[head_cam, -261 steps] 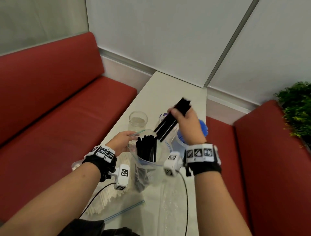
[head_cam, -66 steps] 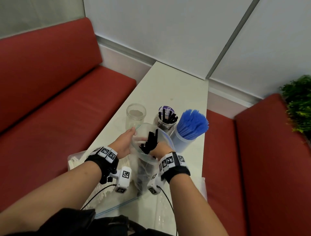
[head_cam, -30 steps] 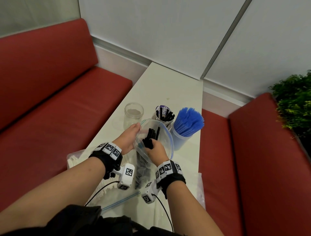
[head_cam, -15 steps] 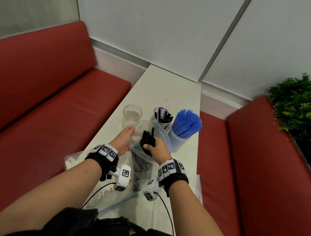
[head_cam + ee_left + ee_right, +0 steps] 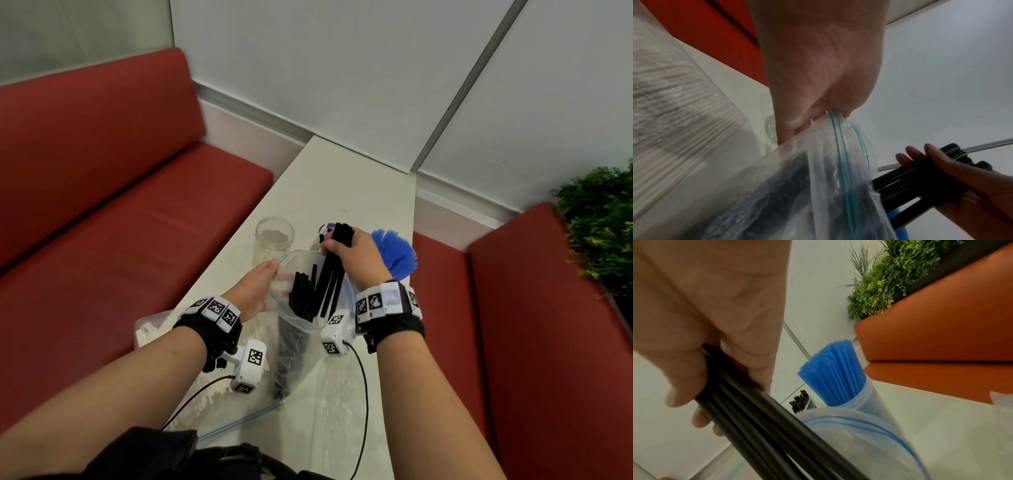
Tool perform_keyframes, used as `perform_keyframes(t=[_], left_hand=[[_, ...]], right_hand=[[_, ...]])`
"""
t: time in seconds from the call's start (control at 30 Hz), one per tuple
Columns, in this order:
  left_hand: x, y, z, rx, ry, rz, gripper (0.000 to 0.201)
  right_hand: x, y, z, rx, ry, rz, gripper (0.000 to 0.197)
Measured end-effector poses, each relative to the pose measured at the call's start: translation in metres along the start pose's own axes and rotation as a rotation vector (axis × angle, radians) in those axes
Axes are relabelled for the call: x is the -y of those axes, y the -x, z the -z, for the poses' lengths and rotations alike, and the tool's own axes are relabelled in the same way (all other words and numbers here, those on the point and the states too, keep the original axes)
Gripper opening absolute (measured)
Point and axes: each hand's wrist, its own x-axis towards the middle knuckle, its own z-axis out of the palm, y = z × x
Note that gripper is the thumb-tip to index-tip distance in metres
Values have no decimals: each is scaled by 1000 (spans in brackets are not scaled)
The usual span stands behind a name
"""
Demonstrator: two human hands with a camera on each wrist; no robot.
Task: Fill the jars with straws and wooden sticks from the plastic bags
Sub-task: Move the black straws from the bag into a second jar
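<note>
Behind the right hand (image 5: 356, 253) gripping black straws (image 5: 330, 274), their jar hides; left fingers (image 5: 797, 125) pinch the bag (image 5: 301, 308).

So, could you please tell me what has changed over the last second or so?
The right hand, which was down in the bag's mouth gripping black straws, has lifted that bunch up and partly out, toward the jars. The left hand still pinches the plastic bag rim open; the empty jar and blue straws stayed put.

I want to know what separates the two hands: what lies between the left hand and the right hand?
In the head view, the open mouth of the clear zip bag, with loose black straws standing inside.
</note>
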Motion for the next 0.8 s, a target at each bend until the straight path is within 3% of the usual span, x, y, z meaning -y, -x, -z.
perform_keyframes(t=[0.07,0.2,0.3,0.47,0.63,0.7,0.8], left_hand=[[-1,-2,0,-3,-6,9,42],[-1,-5,-2,-7,-22,14,44],[-2,-7,-3,4,-18,13,43],[-3,-12,-2,2,-3,12,43],[-2,-22,3,6,-24,24,43],[-1,-27,6,8,-45,27,43],[1,-33,11,-7,-76,31,41]], right_hand=[[13,-15,12,-61,-102,26,8],[45,-60,47,-361,-214,162,12],[39,-82,49,-491,-223,178,10],[-14,-97,11,-487,-209,54,8],[-58,-99,-15,-339,-139,-88,16],[-61,-99,-17,-350,-126,-67,27],[-55,-102,-15,-430,-58,94,32]])
